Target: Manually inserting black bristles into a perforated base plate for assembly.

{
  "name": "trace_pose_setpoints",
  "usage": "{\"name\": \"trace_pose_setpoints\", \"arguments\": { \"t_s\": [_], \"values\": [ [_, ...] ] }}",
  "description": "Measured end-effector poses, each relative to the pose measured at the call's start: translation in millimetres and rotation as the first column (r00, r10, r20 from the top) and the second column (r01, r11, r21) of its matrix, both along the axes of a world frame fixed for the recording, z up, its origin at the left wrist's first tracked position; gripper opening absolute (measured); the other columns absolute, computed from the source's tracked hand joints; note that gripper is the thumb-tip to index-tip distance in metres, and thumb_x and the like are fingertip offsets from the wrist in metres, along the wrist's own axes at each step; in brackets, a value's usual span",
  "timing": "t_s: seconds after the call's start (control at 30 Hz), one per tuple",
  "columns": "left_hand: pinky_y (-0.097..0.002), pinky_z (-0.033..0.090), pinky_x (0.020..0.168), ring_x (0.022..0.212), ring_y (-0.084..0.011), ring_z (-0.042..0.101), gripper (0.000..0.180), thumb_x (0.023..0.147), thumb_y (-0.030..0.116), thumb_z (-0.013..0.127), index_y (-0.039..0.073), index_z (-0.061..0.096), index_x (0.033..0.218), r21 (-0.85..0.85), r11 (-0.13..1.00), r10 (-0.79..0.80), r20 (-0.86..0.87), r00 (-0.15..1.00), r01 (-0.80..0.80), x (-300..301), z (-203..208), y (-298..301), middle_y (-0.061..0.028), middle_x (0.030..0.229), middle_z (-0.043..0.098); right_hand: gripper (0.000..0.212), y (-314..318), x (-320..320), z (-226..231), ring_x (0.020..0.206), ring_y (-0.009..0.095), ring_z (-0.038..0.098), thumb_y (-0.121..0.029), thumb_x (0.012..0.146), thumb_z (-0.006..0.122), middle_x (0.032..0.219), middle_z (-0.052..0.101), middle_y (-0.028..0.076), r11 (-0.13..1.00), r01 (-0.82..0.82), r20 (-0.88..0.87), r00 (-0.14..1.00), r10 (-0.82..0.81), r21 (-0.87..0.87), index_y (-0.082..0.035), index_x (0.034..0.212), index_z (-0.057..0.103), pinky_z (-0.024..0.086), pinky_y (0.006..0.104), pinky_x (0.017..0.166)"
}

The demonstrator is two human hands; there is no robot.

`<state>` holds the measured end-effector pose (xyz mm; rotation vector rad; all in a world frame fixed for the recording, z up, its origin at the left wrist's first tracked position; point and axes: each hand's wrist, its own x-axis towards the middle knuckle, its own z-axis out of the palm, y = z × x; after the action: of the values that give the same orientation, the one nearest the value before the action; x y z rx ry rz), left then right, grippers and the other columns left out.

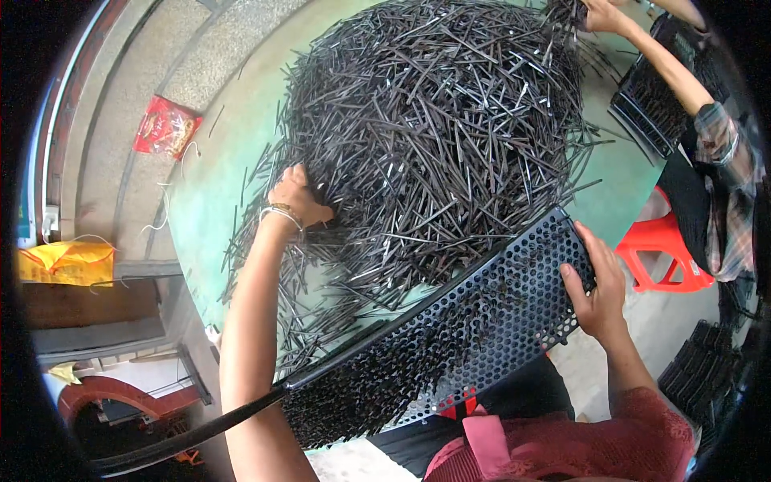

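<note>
A large heap of thin black sticks (450, 120) covers most of the green table. My left hand (297, 199), with bracelets at the wrist, is at the left edge of the heap. Its thumb and fingers close around some of the sticks, and the fingertips are partly hidden. A long black perforated rack (490, 297) slants across in front of me, with many short dark stick ends showing through its holes, thickest toward the left. My right hand (598, 281) grips the rack's right end, thumb on the holed face. The rack's left end passes over my left forearm.
Across the table, another person's hand (604, 16) reaches to the heap beside another black rack (654, 104). A red plastic stool (662, 249) stands at the right, near stacked black racks (703, 377). A red packet (166, 128) and a yellow bag (68, 263) lie at the left.
</note>
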<state>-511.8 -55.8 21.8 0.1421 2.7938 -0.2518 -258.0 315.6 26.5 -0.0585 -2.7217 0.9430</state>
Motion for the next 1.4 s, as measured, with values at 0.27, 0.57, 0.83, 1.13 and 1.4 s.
{"name": "trace_pose_setpoints", "arguments": {
  "t_s": [0.27, 0.57, 0.83, 1.13, 1.4],
  "values": [
    [-0.0434, 0.037, 0.097, 0.113, -0.0307, 0.052, 0.079, 0.055, 0.037, 0.080, 0.007, 0.050, 0.121, -0.065, 0.997, -0.030, -0.015, 0.999, 0.029, 5.7, 10.4, 1.8, -0.0132, 0.117, 0.057, 0.051, -0.1, -0.6, 1.3, 0.097, 0.034, 0.057, -0.013, 0.080, 0.062, 0.111, 0.058, 0.019, 1.000, 0.013, -0.011, 1.000, -0.013, -0.004, 0.001, 0.126, 0.048, 0.043, 0.0385, 0.086],
    [-0.0396, 0.047, 0.086, 0.100, -0.0339, 0.058, 0.064, 0.056, 0.031, 0.079, 0.004, 0.059, 0.109, 0.132, 0.985, -0.117, 0.008, 0.993, 0.115, 25.6, 44.2, -53.3, -0.0181, 0.104, 0.062, 0.049, -0.6, 1.1, -3.3, 0.099, 0.033, 0.056, -0.014, 0.082, 0.061, 0.112, 0.058, 0.019, 1.000, 0.017, -0.015, 1.000, -0.017, -0.011, 0.001, 0.126, 0.048, 0.043, 0.0373, 0.087],
    [-0.0392, 0.037, 0.102, 0.124, -0.0393, 0.037, 0.110, 0.054, 0.034, 0.086, 0.002, 0.025, 0.140, 0.463, 0.881, -0.034, -0.155, 0.987, 0.103, 58.8, 13.6, -77.1, -0.0263, 0.131, 0.032, 0.048, -3.3, 1.0, -0.8, 0.100, 0.034, 0.056, -0.013, 0.082, 0.061, 0.111, 0.059, 0.020, 0.999, 0.022, -0.019, 1.000, -0.023, -0.029, 0.001, 0.126, 0.049, 0.042, 0.0380, 0.088],
    [-0.0491, 0.021, 0.110, 0.137, -0.0371, 0.016, 0.117, 0.051, 0.069, 0.075, -0.001, 0.036, 0.136, 0.006, 0.997, 0.078, 0.068, 0.995, -0.079, 70.0, 13.4, -92.7, -0.0212, 0.149, 0.018, 0.047, -4.9, 0.8, -1.9, 0.100, 0.034, 0.057, -0.014, 0.083, 0.060, 0.111, 0.058, 0.021, 1.000, 0.018, -0.038, 0.999, -0.018, 0.007, 0.002, 0.126, 0.049, 0.043, 0.0385, 0.087],
    [-0.0469, 0.022, 0.110, 0.137, -0.0335, 0.020, 0.115, 0.058, 0.066, 0.073, -0.005, 0.030, 0.137, 0.132, 0.974, -0.187, -0.003, 0.982, 0.186, 56.7, 1.3, -48.4, -0.0218, 0.146, 0.024, 0.048, -3.0, 2.3, -3.8, 0.108, 0.033, 0.055, -0.014, 0.083, 0.062, 0.117, 0.057, 0.021, 0.999, 0.034, -0.018, 0.999, -0.033, 0.008, 0.001, 0.127, 0.049, 0.041, 0.0377, 0.093]
  ]
}}
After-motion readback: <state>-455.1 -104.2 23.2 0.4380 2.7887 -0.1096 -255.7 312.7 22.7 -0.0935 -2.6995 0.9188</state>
